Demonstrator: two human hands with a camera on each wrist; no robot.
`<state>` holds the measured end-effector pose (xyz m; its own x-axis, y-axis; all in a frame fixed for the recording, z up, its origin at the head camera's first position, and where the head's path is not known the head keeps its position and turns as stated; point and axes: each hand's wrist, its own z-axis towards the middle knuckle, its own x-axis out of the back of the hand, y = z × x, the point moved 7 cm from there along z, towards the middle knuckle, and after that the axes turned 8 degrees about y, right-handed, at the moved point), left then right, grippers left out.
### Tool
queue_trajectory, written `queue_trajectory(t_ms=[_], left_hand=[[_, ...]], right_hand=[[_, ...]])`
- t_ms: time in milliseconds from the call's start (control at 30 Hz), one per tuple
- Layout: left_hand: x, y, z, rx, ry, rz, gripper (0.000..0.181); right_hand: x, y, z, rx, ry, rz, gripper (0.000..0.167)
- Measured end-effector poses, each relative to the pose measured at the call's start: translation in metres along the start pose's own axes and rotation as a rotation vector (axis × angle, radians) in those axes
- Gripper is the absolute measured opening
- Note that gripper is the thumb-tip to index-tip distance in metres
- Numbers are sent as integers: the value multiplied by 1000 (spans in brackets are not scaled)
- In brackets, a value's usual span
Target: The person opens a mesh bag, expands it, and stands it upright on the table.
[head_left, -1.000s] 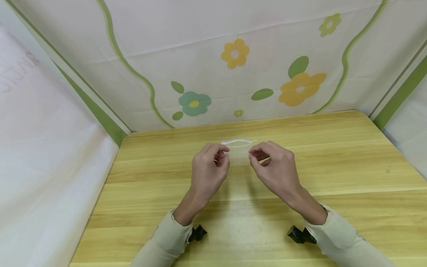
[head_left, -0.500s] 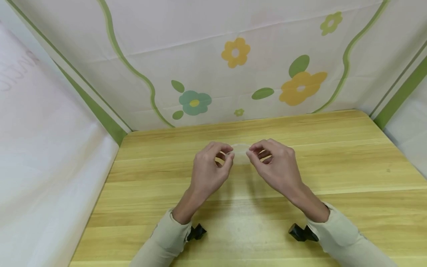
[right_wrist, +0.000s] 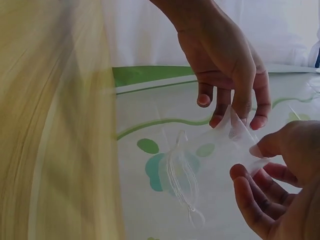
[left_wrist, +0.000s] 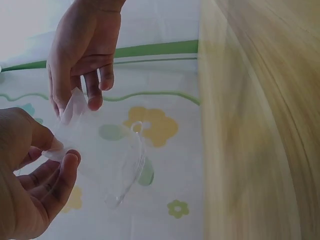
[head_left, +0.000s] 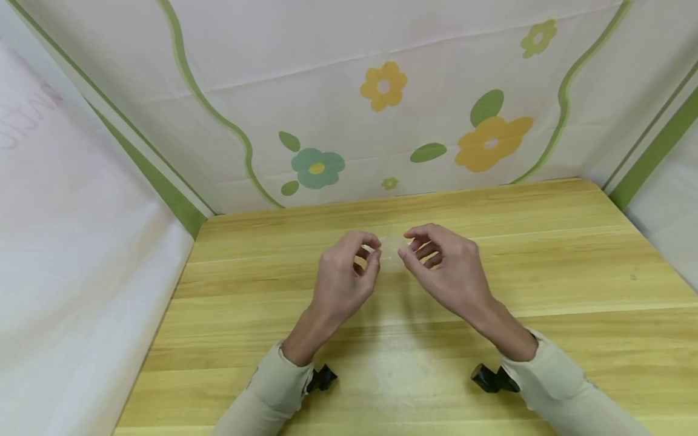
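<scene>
A small, translucent plastic bag (head_left: pixel 390 257) stretches between the two hands above the table. My left hand (head_left: pixel 343 272) pinches its left edge with thumb and fingertips. On the other side my right hand (head_left: pixel 449 260) holds the right edge loosely, its thumb and forefinger slightly apart in the head view. The left wrist view has the bag (left_wrist: pixel 95 145) hanging with its film pulled into peaks at the fingers. Thin clear strands (right_wrist: pixel 189 202) loop along the bag's far side in the right wrist view. Whether anything lies inside cannot be told.
Under the hands lies a light wood-grain table (head_left: pixel 245 333). A white cloth (head_left: pixel 327 79) printed with flowers stands behind it, and a plain white cloth (head_left: pixel 82 272) hangs at the left. Black wrist mounts (head_left: pixel 323 379) protrude below both sleeves.
The hands have come slightly closer together, narrowing the stretch of bag between them. My right thumb and forefinger have spread a little. The bag's shiny far edge is fainter in the head view.
</scene>
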<state>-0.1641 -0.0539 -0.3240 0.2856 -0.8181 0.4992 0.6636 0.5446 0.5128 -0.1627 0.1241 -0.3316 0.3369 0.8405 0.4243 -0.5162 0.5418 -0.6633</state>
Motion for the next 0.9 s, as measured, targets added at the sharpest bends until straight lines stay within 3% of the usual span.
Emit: queue_trajectory(t_ms=[133,433,700,900], left_hand=[[3,0,2,-30,1,0,14],[4,2,4,-97,-27,-4,13],[0,0,3,-86,-91,21,14],[0,-1,2,-68,-96,67,20]], right_hand=[[0,-3,1,30,-36,23,23],[4,-2,3,24,-37,4,15],[3,-2,4,8,-59,-3,15],[2,-3,2,20,-74,-11,16]])
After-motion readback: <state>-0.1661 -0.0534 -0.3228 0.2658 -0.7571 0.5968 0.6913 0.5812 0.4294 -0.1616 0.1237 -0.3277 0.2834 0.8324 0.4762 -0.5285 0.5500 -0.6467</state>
